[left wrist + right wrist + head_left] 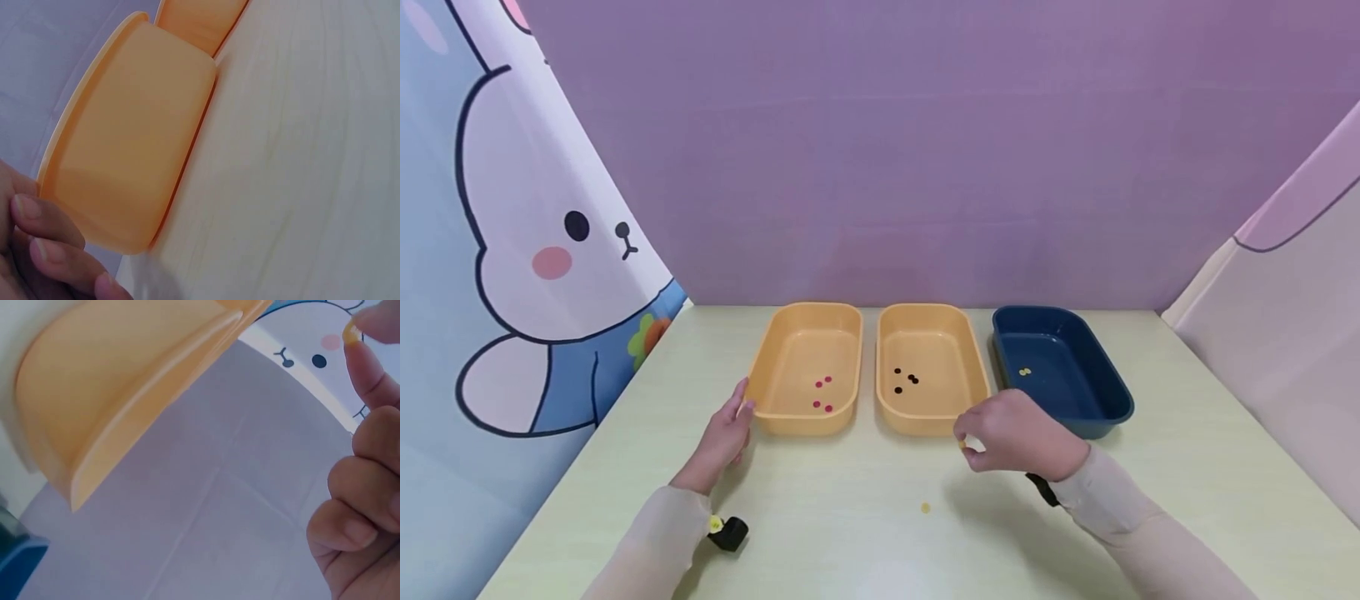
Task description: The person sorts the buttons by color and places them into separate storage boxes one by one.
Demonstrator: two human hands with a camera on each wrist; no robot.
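Observation:
My right hand [1021, 435] pinches a small yellow button-like disc [352, 332] between thumb and index fingertip, with the other fingers curled in. It hovers at the front right corner of the middle orange tray [935, 427], where several black discs [898, 390] lie. Loosely bent fingers of my left hand [722, 435] rest at the front left corner of the left orange tray [805, 425], which holds several pink-red discs [828, 408]. Another yellow disc [925, 507] lies on the table in front of the middle tray.
Behind the right hand, a dark blue tray [1108, 408] holds yellow discs [1025, 372]. All three trays stand in a row on the pale table [820, 533], before a purple backdrop [910, 167]. A rabbit-printed cloth [542, 250] hangs at left.

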